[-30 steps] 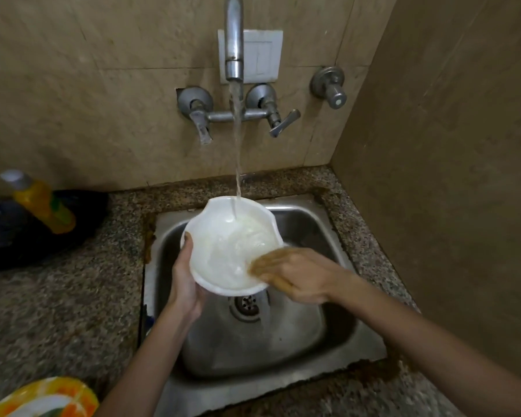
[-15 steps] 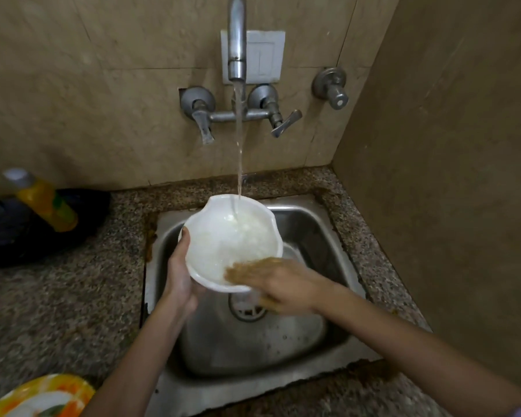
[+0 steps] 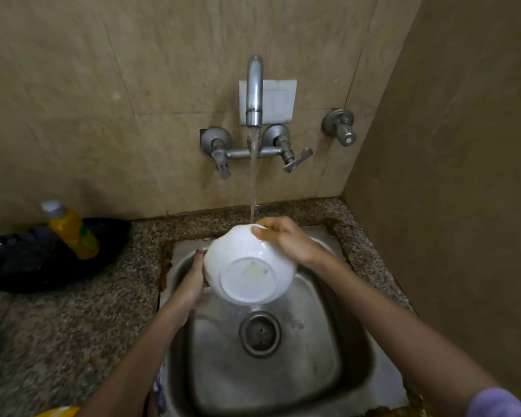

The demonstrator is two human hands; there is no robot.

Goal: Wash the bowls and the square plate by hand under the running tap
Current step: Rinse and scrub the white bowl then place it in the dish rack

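Water (image 3: 253, 182) from the wall tap (image 3: 254, 91) falls onto the far edge of a white bowl (image 3: 247, 266), which is tipped with its base toward the camera, above the steel sink (image 3: 283, 380) and its drain (image 3: 260, 334). The right hand (image 3: 286, 240) curls its fingers over the bowl's far rim, gripping it, while the left hand (image 3: 191, 284) clasps the left rim, thumb up along the edge, its fingers hidden behind. A yellow bottle (image 3: 73, 230) is at the back of the speckled table (image 3: 73, 326), left of the sink.

Home kitchen: steel sink (image 3: 352, 383), wall tap (image 3: 254, 94)
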